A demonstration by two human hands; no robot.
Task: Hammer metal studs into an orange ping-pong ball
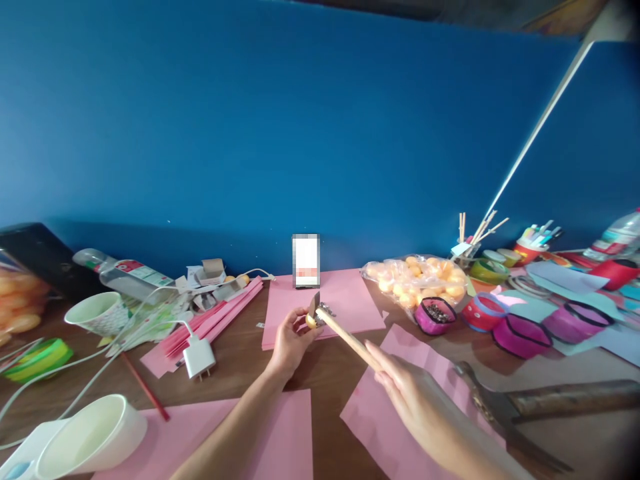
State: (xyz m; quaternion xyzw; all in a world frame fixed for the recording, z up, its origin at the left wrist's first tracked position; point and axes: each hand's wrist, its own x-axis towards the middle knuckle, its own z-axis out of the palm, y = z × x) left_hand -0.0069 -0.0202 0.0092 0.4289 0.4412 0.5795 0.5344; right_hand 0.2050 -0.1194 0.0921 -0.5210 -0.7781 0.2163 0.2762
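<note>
My left hand (294,335) is closed around a small yellow ball (311,321), near the middle of the view. A dark flat piece (314,304) stands up at the ball, partly behind my fingers; its kind is unclear. My right hand (400,377) grips a pale wooden stick (353,340) that slants up and left. Its whitish far end meets the ball or lies just in front of it; I cannot tell which. Small dark metallic bits (327,308) lie right behind the stick's tip, on the pink paper (357,300).
A bag of orange balls (420,277) and a purple container of small metal bits (436,315) stand right of centre. A hammer (505,400) lies at right. At left are a white charger (199,357), cables and a white bowl (93,433). A phone (306,260) leans at the wall.
</note>
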